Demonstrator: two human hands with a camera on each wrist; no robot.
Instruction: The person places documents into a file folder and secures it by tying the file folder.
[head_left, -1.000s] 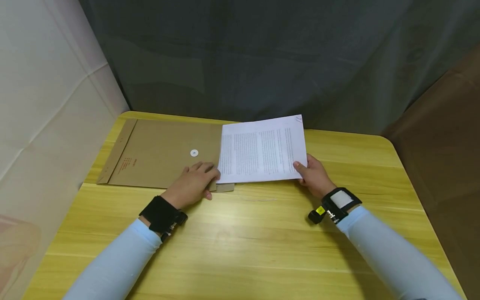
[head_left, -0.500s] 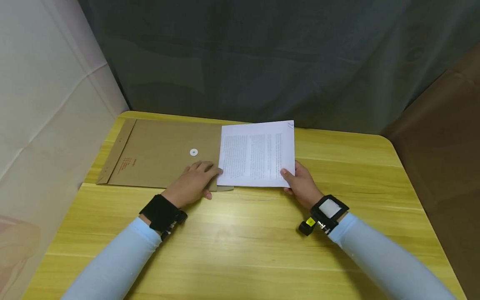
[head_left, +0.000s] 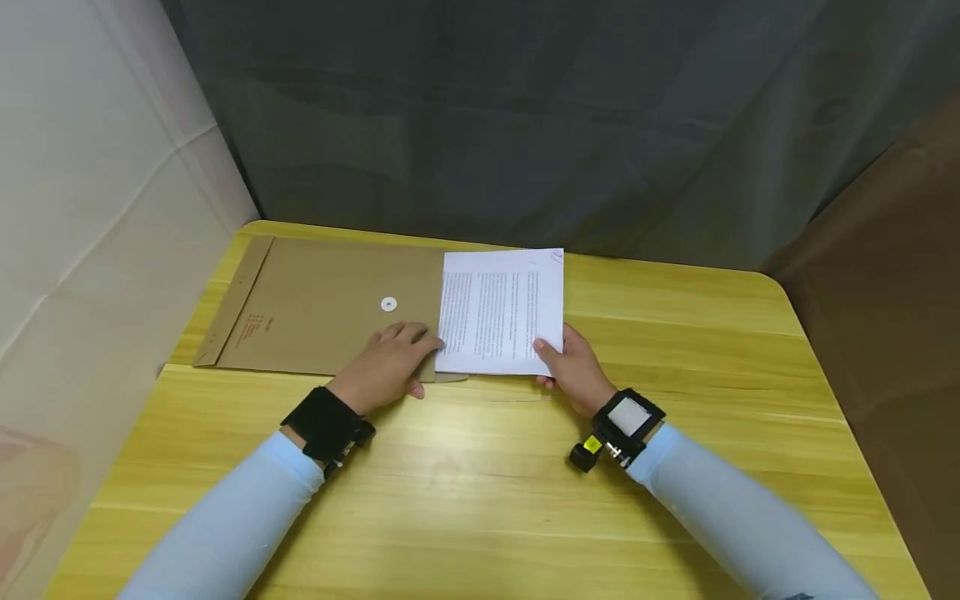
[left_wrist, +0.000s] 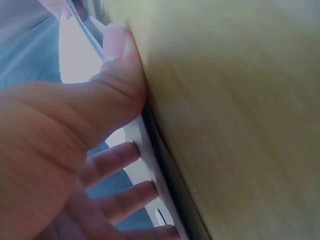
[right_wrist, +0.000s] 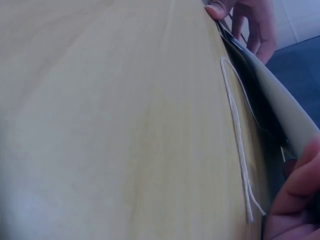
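Observation:
A brown envelope [head_left: 322,308] with a white button [head_left: 387,304] lies flat at the table's far left, its mouth facing right. My left hand [head_left: 390,362] holds the mouth's near corner, fingers on top and thumb [left_wrist: 117,70] down by the table. A stack of printed white paper [head_left: 501,312] sticks out of the mouth to the right. My right hand [head_left: 570,367] pinches the stack's near right corner. In the right wrist view the paper [right_wrist: 280,105] arches above the table, and the envelope's white string [right_wrist: 235,130] lies on the wood.
The yellow wooden table [head_left: 480,483] has rounded far corners. A dark grey curtain [head_left: 525,125] hangs close behind it, a white sheet [head_left: 90,208] stands at the left, and a brown surface [head_left: 885,275] at the right.
The paper has slid left, so less of it shows outside the envelope. My right hand moved left with it. The left hand has stayed in place.

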